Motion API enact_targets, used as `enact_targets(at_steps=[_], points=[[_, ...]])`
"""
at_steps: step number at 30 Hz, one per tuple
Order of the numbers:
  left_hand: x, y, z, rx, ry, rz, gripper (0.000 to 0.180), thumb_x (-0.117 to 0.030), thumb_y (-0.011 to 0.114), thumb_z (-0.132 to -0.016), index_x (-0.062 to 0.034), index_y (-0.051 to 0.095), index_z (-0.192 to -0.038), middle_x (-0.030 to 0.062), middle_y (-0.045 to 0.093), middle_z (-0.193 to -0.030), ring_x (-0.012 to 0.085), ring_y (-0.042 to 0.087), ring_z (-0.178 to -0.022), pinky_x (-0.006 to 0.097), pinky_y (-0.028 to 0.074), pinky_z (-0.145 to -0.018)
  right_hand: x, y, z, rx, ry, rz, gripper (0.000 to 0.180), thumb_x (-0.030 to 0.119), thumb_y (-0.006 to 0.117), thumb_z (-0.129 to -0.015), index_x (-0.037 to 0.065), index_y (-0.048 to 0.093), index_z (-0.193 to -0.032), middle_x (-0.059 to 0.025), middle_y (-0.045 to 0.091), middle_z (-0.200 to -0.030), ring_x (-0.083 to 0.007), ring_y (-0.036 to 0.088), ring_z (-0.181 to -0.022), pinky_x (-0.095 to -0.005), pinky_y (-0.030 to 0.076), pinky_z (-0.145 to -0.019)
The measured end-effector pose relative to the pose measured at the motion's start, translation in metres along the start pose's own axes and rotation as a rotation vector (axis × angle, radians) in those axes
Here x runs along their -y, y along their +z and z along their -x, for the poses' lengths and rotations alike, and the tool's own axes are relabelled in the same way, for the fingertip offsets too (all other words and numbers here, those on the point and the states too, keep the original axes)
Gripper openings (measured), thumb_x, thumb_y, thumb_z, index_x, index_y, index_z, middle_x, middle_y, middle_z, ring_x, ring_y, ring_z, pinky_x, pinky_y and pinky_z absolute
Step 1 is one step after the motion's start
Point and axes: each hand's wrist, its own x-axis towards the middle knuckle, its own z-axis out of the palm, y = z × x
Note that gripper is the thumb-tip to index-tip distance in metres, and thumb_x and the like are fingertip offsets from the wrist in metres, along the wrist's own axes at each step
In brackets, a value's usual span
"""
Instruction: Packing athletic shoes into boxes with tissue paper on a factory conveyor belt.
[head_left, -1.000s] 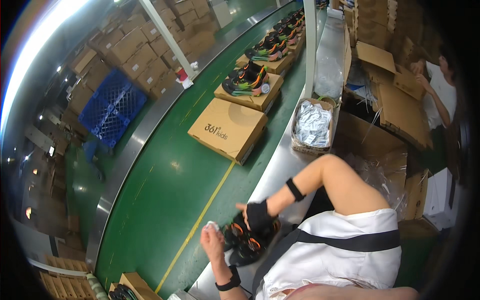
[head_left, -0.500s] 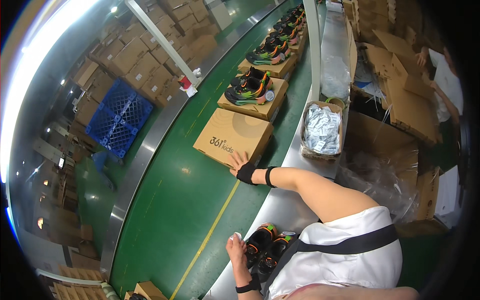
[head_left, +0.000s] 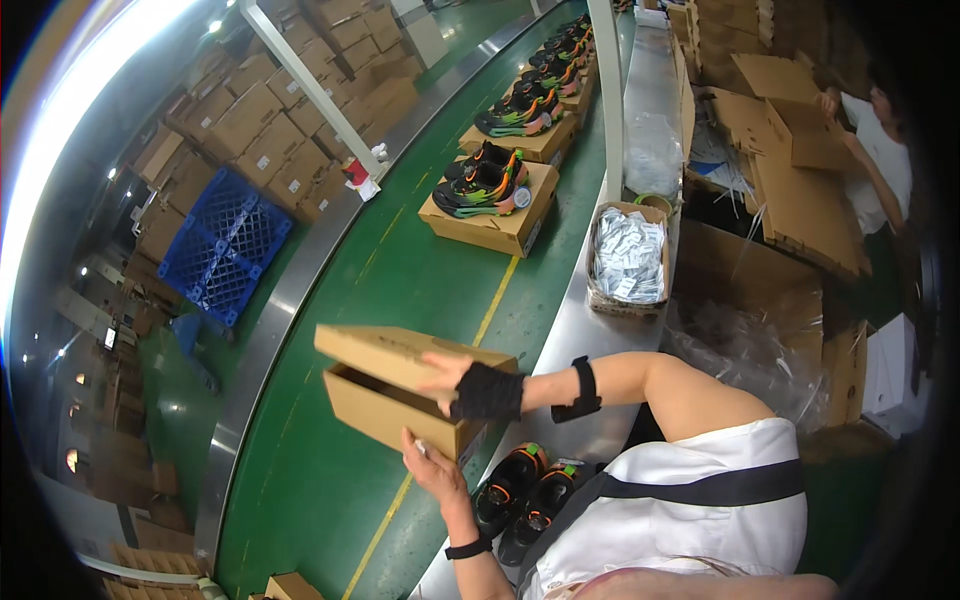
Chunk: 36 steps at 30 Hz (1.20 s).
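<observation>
A brown cardboard shoebox (head_left: 385, 412) sits tilted over the green belt in front of me, its lid (head_left: 400, 352) raised along the near side so that a dark gap shows. My right hand (head_left: 470, 385), in a black wrist wrap, grips the lid at its right part. At the box's near right corner is my left hand (head_left: 435, 470), closed on a small white packet (head_left: 421, 448) and touching the box wall. The box's contents are hidden in shadow. Beside my left forearm, a pair of black and orange sneakers (head_left: 525, 495) rests on the metal ledge.
Farther up the belt (head_left: 330, 500), sneakers (head_left: 485, 185) stand on closed shoeboxes (head_left: 500, 225) in a row. An open carton of small white packets (head_left: 628, 255) is on the ledge by a white post (head_left: 607, 100). Another person (head_left: 875, 150) handles cardboard at right.
The shoebox has come nearer to me, away from the row, and its lid has lifted. My right hand came back with it; my left hand moved up and left to its corner.
</observation>
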Motion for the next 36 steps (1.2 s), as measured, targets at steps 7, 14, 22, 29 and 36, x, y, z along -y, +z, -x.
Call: enact_targets(at_steps=[7, 14, 22, 29, 36], points=[[0.063, -0.057, 0.046, -0.104, -0.305, 0.030, 0.027, -0.015, 0.041, -0.085, 0.0006, 0.050, -0.105, 0.0190, 0.057, -0.085, 0.0291, 0.055, -0.074, 0.036, 0.043, -0.066, -0.023, -0.099, -0.005, -0.206, 0.348, -0.870, 0.040, 0.004, 0.055, -0.073, 0.001, 0.048, -0.112, -0.0079, 0.055, -0.102, -0.0154, 0.054, -0.090, -0.0275, 0.044, -0.079], [0.074, -0.077, 0.078, 0.240, -0.385, -0.207, 0.024, -0.019, 0.047, -0.083, 0.0028, 0.057, -0.082, 0.0158, 0.059, -0.076, 0.0273, 0.056, -0.070, 0.034, 0.043, -0.066, -0.162, -0.062, 0.113, -0.111, 0.718, 0.244, 0.050, 0.047, 0.048, -0.076, 0.008, 0.054, -0.106, -0.0164, 0.058, -0.098, -0.0268, 0.054, -0.094, -0.0297, 0.041, -0.081], [0.204, -0.231, 0.206, -0.206, -0.488, -0.285, 0.039, -0.028, 0.045, -0.083, 0.0022, 0.045, -0.107, 0.0224, 0.049, -0.104, 0.0335, 0.048, -0.093, 0.044, 0.039, -0.078, -0.113, -0.053, 0.168, 0.371, 0.823, 0.617, 0.062, 0.043, 0.052, -0.071, 0.015, 0.036, -0.124, -0.0205, 0.023, -0.131, -0.0357, 0.024, -0.120, -0.0614, 0.020, -0.089], [0.195, -0.356, 0.338, 0.134, -1.171, -1.141, 0.071, -0.057, 0.039, -0.075, -0.0015, 0.034, -0.120, 0.0196, 0.041, -0.118, 0.0322, 0.040, -0.110, 0.050, 0.034, -0.086, -0.026, -0.026, 0.089, -0.294, 0.044, 0.416, 0.032, 0.022, 0.054, -0.073, 0.006, 0.052, -0.100, -0.0182, 0.046, -0.106, -0.0334, 0.048, -0.094, -0.0380, 0.040, -0.083], [0.231, -0.354, 0.306, 0.100, -1.204, -0.915, 0.031, -0.029, 0.041, -0.084, -0.0096, 0.053, -0.106, 0.0163, 0.051, -0.105, 0.0294, 0.044, -0.103, 0.042, 0.042, -0.077, 0.030, 0.092, 0.040, 0.762, 0.016, 0.396, 0.046, 0.033, 0.056, -0.072, 0.010, 0.048, -0.111, -0.0195, 0.045, -0.113, -0.0312, 0.044, -0.105, -0.0373, 0.036, -0.090]])
